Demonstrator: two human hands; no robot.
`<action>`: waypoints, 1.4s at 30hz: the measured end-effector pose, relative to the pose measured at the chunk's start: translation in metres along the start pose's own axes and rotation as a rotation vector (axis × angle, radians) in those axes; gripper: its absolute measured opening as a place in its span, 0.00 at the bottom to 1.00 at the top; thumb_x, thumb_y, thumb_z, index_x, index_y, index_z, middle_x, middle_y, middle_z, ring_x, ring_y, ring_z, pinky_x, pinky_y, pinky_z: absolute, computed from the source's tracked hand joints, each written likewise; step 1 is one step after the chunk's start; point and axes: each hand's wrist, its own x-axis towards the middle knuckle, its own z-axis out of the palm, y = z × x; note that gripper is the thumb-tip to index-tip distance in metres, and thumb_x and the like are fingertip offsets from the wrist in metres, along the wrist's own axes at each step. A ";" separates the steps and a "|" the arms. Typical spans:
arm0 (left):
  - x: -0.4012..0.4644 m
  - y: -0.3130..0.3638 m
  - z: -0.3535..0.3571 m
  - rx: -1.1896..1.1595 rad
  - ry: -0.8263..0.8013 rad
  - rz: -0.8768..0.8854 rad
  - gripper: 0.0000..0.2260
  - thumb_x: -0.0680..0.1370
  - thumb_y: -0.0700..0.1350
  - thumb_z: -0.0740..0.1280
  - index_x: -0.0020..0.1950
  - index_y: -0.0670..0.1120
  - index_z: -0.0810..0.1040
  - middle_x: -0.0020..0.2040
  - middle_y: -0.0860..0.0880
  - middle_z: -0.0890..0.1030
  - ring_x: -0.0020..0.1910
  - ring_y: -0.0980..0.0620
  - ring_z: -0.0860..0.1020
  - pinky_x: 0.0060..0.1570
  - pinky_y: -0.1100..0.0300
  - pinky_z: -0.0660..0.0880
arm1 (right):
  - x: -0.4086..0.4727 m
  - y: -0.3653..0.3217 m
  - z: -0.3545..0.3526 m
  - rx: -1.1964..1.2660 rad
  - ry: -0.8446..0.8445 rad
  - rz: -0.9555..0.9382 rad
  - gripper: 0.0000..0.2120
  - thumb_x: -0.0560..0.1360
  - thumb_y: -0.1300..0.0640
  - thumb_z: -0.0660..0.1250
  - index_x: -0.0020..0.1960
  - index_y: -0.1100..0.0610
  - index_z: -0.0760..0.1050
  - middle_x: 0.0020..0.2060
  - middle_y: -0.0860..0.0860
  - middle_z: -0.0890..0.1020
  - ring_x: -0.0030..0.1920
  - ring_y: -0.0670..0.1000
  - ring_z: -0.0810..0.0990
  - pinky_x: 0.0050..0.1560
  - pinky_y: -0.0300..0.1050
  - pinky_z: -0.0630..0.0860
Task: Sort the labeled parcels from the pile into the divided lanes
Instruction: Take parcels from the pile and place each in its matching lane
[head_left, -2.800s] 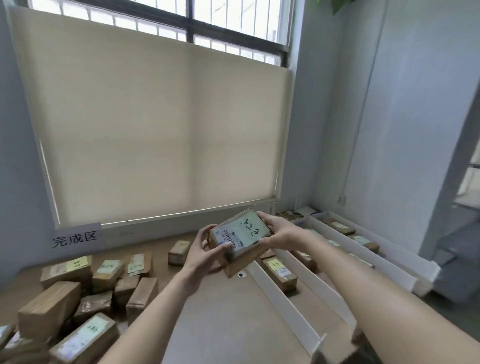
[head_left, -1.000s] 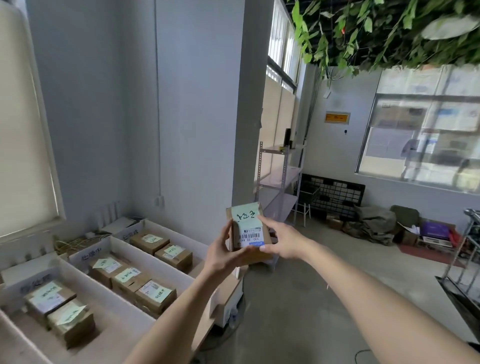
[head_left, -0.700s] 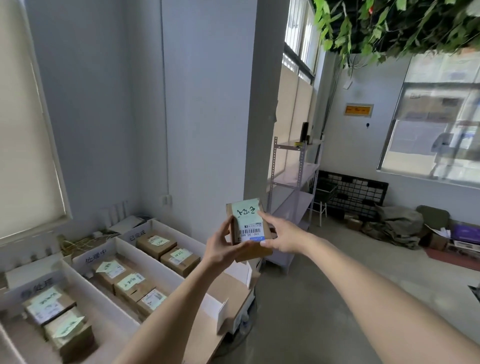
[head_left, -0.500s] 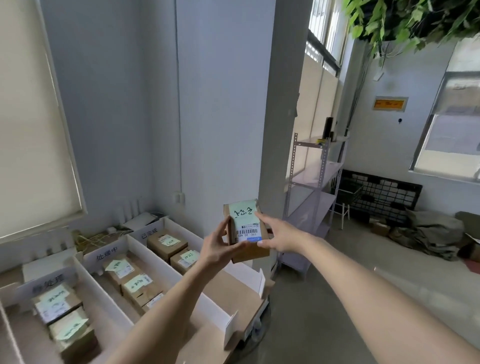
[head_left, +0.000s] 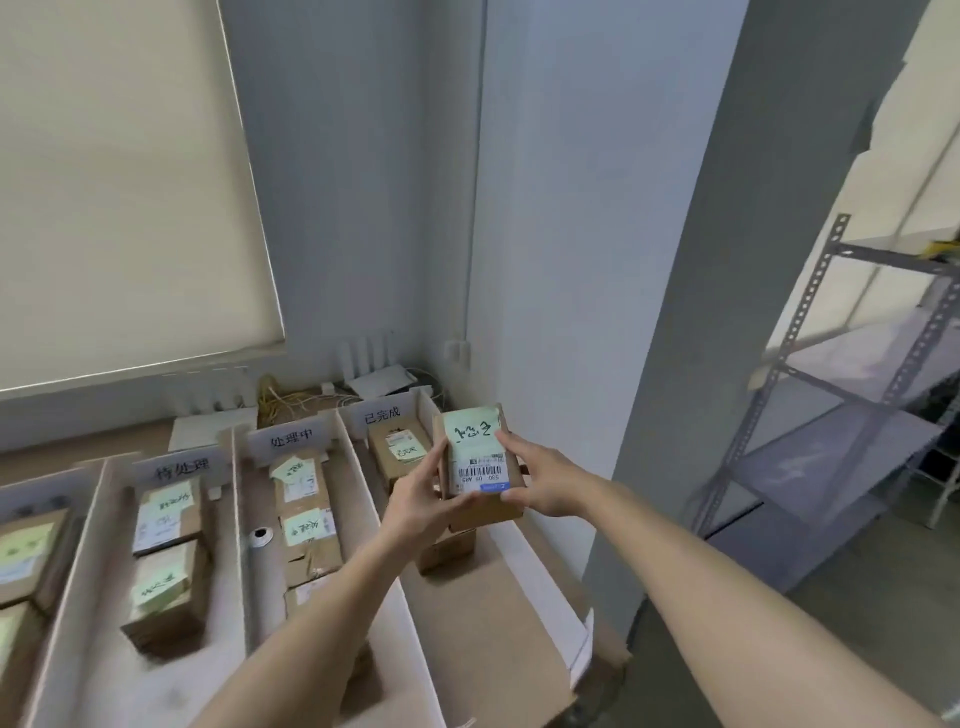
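Four lanes (head_left: 358, 488), two hands (head_left: 415, 499) (head_left: 540, 478) (one parcel (head_left: 475, 434) held)

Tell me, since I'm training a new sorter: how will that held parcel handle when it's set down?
The parcel looks like a rigid cardboard box, so probably stiff. The left hand and right hand hold it aloft by fingertips, suggesting it is light. Flat faces mean it should sit without rolling.

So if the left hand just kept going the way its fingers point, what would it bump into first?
Probably the back wall. The left hand, gripping the held parcel, points up and away over the rightmost lane. Nothing else seems to lie between, though depth is unclear.
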 end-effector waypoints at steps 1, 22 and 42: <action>0.008 -0.004 0.008 0.008 0.028 -0.017 0.43 0.71 0.54 0.78 0.80 0.57 0.57 0.69 0.53 0.73 0.65 0.54 0.74 0.60 0.53 0.78 | 0.015 0.011 -0.002 -0.002 -0.026 -0.018 0.44 0.78 0.60 0.71 0.83 0.48 0.48 0.80 0.48 0.61 0.76 0.51 0.65 0.74 0.45 0.64; 0.050 -0.156 0.124 0.041 0.099 -0.371 0.44 0.71 0.53 0.77 0.80 0.59 0.55 0.59 0.64 0.73 0.60 0.56 0.76 0.57 0.51 0.79 | 0.155 0.179 0.106 0.050 -0.348 -0.049 0.45 0.78 0.61 0.71 0.83 0.44 0.47 0.80 0.42 0.58 0.77 0.49 0.64 0.76 0.50 0.66; 0.041 -0.281 0.190 0.033 0.078 -0.546 0.44 0.73 0.48 0.76 0.80 0.59 0.52 0.63 0.62 0.75 0.57 0.62 0.73 0.48 0.78 0.66 | 0.197 0.268 0.230 -0.015 -0.460 0.012 0.45 0.80 0.58 0.69 0.82 0.37 0.42 0.82 0.40 0.46 0.81 0.49 0.56 0.79 0.50 0.60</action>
